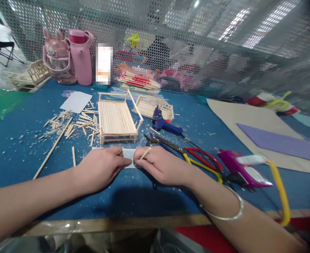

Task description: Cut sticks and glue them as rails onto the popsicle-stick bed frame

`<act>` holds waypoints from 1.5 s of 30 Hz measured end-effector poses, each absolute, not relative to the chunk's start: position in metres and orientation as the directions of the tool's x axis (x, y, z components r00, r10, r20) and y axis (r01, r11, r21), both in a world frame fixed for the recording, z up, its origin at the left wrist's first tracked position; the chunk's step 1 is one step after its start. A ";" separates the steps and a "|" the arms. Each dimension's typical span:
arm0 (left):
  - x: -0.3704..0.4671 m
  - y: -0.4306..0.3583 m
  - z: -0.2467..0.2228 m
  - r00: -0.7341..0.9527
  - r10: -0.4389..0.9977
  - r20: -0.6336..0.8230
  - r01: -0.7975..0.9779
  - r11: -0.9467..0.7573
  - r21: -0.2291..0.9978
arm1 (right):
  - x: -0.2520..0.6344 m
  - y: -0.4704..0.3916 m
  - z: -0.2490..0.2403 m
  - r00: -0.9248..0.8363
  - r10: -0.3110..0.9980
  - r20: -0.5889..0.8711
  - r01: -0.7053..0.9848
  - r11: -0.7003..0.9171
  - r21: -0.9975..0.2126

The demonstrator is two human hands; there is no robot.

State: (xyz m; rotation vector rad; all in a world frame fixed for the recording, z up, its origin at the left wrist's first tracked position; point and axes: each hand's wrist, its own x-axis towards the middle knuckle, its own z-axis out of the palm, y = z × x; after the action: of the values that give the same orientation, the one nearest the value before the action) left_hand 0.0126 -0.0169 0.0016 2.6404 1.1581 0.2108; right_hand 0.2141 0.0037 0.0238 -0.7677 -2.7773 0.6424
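Note:
A small white paper strip (128, 154) lies on the blue table between my hands. My left hand (102, 168) rests on its left end, index finger pointing right along the paper, the other fingers curled; whether it grips anything is hidden. In my right hand (157, 163), at the strip's right end, a short wooden stick (145, 153) is pinched between closed fingers. Just beyond the hands stands a little bed-like frame (116, 117) of wooden sticks. Behind it to the right, a blue glue gun (165, 123) lies against a second stick frame (146, 105).
Pliers (176, 146) and a purple tool (241, 168) lie to the right, near beige cardboard (231, 119). Cut sticks (86, 121) and shavings litter the left. Pink bottles (81, 59) and bundled sticks (139, 81) stand or lie at the back, before a perforated metal screen.

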 end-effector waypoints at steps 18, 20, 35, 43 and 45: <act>0.021 -0.015 0.015 0.660 0.749 -0.052 0.737 -0.633 0.239 | 0.214 0.006 0.026 -0.797 0.603 0.028 0.523 0.714 -0.466; 0.025 -0.011 0.018 0.659 0.748 -0.077 0.741 -0.627 0.241 | 0.214 0.007 0.026 -0.790 0.611 0.043 0.516 0.703 -0.490; 0.023 -0.009 0.014 0.655 0.754 -0.050 0.730 -0.614 0.300 | 0.215 0.010 0.021 -0.833 0.550 0.063 0.436 0.722 -0.537; 0.023 -0.007 0.014 0.672 0.738 -0.055 0.715 -0.628 0.306 | 0.215 0.011 0.024 -0.864 0.502 0.042 0.403 0.739 -0.540; 0.022 -0.006 0.014 0.673 0.737 -0.053 0.711 -0.626 0.321 | 0.216 0.010 0.025 -0.866 0.496 0.064 0.382 0.739 -0.554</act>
State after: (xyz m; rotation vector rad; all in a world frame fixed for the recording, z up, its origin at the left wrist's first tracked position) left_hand 0.0223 -0.0062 0.0145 2.5742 1.1489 0.1196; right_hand 0.2155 0.0103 0.0247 -0.6988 -2.7327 0.8033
